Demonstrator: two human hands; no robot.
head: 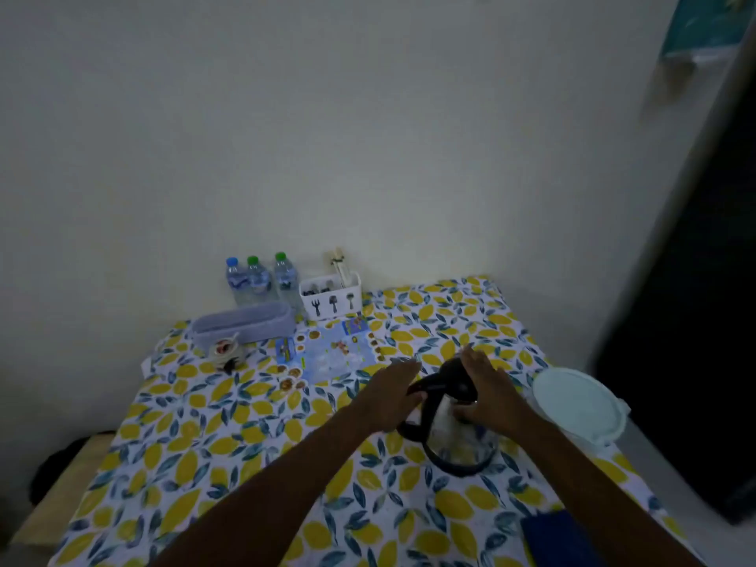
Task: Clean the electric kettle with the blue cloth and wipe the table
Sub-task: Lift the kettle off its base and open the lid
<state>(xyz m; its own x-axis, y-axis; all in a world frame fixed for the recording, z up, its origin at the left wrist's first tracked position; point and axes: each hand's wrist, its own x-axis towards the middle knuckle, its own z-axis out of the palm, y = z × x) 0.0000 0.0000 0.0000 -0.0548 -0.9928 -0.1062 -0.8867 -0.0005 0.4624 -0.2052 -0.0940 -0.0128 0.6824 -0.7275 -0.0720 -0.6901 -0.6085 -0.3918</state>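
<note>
The electric kettle (454,439), steel with a black lid, handle and base, stands right of centre on the table (253,444), which has a lemon-print cover. My left hand (392,396) rests on the black handle at the kettle's left side. My right hand (489,392) is wrapped over the lid and upper right side. The folded blue cloth (560,540) lies flat at the table's near right corner, apart from both hands.
A white lidded container (579,403) sits right of the kettle. At the back stand three water bottles (259,280), a white cutlery holder (330,294), a lilac basket (245,325), a small cup (226,350) and a printed sheet (327,354). A wall rises behind.
</note>
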